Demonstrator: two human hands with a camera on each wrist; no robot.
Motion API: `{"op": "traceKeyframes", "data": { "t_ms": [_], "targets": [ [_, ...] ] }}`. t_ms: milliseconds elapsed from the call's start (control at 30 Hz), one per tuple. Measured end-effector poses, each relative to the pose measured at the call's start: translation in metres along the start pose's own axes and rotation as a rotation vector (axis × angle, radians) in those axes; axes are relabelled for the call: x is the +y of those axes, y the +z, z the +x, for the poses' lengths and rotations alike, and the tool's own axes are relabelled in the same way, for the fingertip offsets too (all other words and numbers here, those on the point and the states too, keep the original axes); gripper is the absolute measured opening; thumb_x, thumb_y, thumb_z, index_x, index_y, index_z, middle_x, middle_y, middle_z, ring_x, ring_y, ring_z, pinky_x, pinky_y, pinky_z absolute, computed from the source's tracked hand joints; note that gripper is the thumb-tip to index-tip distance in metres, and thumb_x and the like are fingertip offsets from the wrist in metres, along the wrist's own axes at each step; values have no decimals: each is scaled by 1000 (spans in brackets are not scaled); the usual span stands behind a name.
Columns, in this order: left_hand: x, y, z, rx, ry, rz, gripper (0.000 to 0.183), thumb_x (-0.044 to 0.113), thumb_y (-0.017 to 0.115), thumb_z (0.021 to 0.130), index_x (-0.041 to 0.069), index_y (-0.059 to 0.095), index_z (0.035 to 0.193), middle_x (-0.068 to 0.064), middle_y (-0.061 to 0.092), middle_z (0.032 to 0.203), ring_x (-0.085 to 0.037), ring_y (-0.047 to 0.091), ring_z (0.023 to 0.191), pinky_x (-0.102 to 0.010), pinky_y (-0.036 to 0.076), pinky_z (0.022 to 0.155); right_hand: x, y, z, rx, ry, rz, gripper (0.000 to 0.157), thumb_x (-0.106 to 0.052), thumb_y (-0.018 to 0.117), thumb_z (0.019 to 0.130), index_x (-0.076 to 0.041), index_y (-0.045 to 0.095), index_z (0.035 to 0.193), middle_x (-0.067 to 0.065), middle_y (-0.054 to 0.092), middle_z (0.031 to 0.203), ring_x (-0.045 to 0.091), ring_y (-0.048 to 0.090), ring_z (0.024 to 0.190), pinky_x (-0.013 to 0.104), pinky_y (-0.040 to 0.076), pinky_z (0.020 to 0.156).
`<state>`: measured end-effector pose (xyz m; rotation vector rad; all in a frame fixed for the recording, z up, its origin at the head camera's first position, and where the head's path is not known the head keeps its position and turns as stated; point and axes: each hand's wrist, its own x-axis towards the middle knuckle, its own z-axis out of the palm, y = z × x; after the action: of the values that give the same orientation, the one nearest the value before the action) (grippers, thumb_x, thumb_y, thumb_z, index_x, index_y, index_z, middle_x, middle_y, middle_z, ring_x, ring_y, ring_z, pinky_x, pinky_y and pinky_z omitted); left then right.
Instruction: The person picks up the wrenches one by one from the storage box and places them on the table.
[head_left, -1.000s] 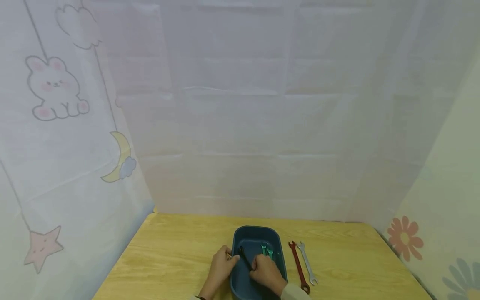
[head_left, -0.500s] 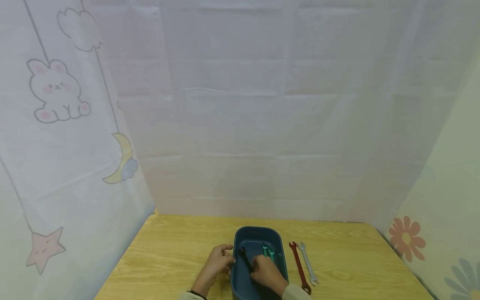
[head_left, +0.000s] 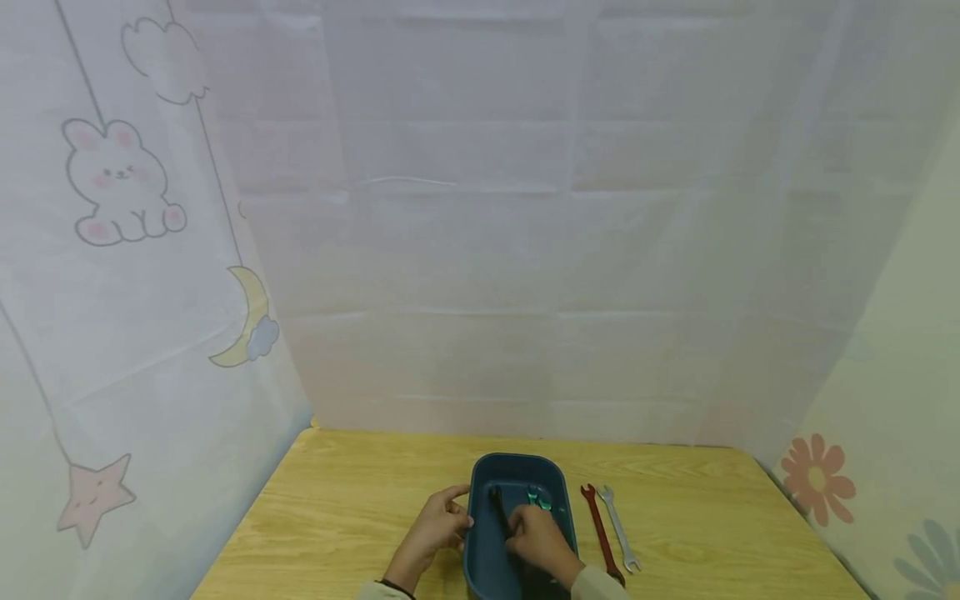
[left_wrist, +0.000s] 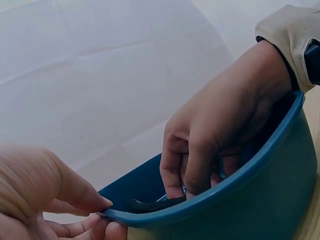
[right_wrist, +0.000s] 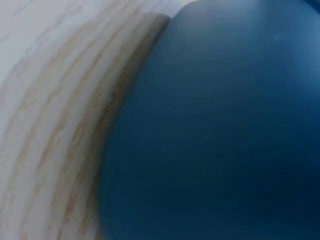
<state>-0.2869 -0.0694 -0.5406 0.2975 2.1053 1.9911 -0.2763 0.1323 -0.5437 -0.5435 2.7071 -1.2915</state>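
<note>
A dark blue bin (head_left: 483,562) stands on the table in the head view. With fingers reaching down inside it, my right hand (head_left: 542,540) grips a black wrench (head_left: 498,507), whose open end points toward the bin's far side. Two green wrenches (head_left: 533,493) lie in the bin beyond that hand, partly hidden by it. My left hand (head_left: 435,527) is at the bin's left wall; in the left wrist view its thumb and fingers (left_wrist: 102,202) pinch the rim. The right wrist view holds only the bin's outer wall (right_wrist: 200,125) and tabletop, blurred.
To the right of the bin, a red wrench (head_left: 602,529) and a silver wrench (head_left: 619,529) lie side by side on the wooden table (head_left: 337,483). White sheets (head_left: 450,250) with printed drawings hang behind and on both sides.
Inside the bin, the black wrench has swung, its open end moving right, away from the left wall. My left thumb has drawn back from over the rim to the bin's edge.
</note>
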Motion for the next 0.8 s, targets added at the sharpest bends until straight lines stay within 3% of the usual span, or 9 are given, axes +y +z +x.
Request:
{"op": "traceKeyframes", "data": {
  "t_ms": [367, 800],
  "targets": [
    [4, 1, -1, -2, 6, -3, 60, -3, 53, 77, -6, 34, 134, -18, 57, 79, -12, 51, 48, -25, 45, 42, -1, -3, -1, 51, -24, -28, 13, -2, 65, 75, 0, 60, 87, -1, 52, 54, 13, 51, 40, 27, 43, 44],
    [3, 2, -1, -5, 6, 10, 61, -2, 54, 76, -5, 34, 134, -21, 58, 82, -13, 55, 52, -25, 46, 43, -5, -4, -4, 87, 5, -30, 14, -1, 65, 76, 1, 60, 88, 0, 51, 52, 13, 50, 36, 28, 43, 41]
  ]
}}
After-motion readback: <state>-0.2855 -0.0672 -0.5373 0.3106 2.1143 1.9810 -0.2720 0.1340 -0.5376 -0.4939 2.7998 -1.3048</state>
